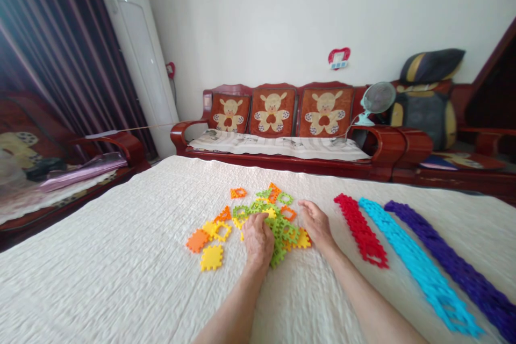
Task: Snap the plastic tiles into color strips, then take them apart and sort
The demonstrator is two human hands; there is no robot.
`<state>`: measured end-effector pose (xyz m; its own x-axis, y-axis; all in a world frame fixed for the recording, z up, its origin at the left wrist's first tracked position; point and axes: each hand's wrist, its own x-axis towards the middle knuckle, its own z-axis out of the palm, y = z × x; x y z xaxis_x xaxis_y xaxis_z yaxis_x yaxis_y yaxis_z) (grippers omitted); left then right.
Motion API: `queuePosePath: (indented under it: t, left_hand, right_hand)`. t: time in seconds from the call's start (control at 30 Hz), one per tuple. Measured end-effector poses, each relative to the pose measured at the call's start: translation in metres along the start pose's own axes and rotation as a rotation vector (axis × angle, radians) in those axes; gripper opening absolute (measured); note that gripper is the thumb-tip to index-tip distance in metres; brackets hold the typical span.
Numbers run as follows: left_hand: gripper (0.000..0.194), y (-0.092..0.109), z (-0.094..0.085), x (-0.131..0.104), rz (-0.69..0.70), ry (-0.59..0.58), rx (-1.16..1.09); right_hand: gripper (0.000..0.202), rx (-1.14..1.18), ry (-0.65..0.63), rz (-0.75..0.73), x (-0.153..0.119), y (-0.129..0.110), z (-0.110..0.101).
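Observation:
A loose heap of interlocking plastic puzzle pieces [278,250] lies on the pale quilted cover, mostly green with yellow and orange ones. My left hand [258,239] rests palm down on the heap's left side. Its fingers bend down among the pieces, and most fingertips are hidden, so a grip cannot be made out. Close by its index finger is a yellow piece [271,214]. Just right of the heap, my right hand [317,224] is open with fingers stretched forward, holding nothing. Left of my left hand lie a solid yellow square [212,258] and an orange square [197,241].
To the right, red [360,231], light blue [415,263] and purple pieces [447,258] lie in long rows on the quilted cover [121,258]. Beyond its far edge stand a wooden sofa [278,159] with bear cushions and a small fan [378,99].

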<state>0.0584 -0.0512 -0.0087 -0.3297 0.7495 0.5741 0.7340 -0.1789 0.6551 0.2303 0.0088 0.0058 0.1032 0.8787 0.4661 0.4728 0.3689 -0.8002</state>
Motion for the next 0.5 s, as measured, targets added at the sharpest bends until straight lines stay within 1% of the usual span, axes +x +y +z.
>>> queuePosePath:
  t: [0.07,0.1,0.17,0.23,0.3,0.4,0.5]
  left_hand:
    - [0.035,-0.001,0.0,0.001,-0.034,0.032,-0.033]
    - [0.035,-0.001,0.001,0.002,-0.051,0.058,-0.047]
    - [0.035,-0.002,0.002,0.003,-0.082,0.113,-0.067]
    - [0.036,-0.003,0.004,0.004,-0.115,0.157,-0.085]
    - [0.036,-0.003,0.005,0.004,-0.138,0.178,-0.098]
    - [0.037,-0.003,0.005,0.004,-0.133,0.16,-0.104]
    - [0.037,-0.004,0.004,0.004,-0.136,0.12,-0.11]
  right_hand:
    - [0.03,-0.077,-0.039,-0.111,0.012,-0.007,0.01]
    - [0.03,-0.116,-0.087,-0.17,0.019,-0.012,0.017]
    - [0.031,-0.235,-0.241,-0.268,0.033,-0.025,0.034]
    - [0.035,-0.374,-0.41,-0.322,0.046,-0.035,0.052]
    - [0.037,-0.442,-0.499,-0.328,0.056,-0.041,0.067]
    - [0.032,-0.49,-0.538,-0.296,0.064,-0.04,0.078]
    - [0.024,-0.523,-0.537,-0.275,0.064,-0.036,0.079]
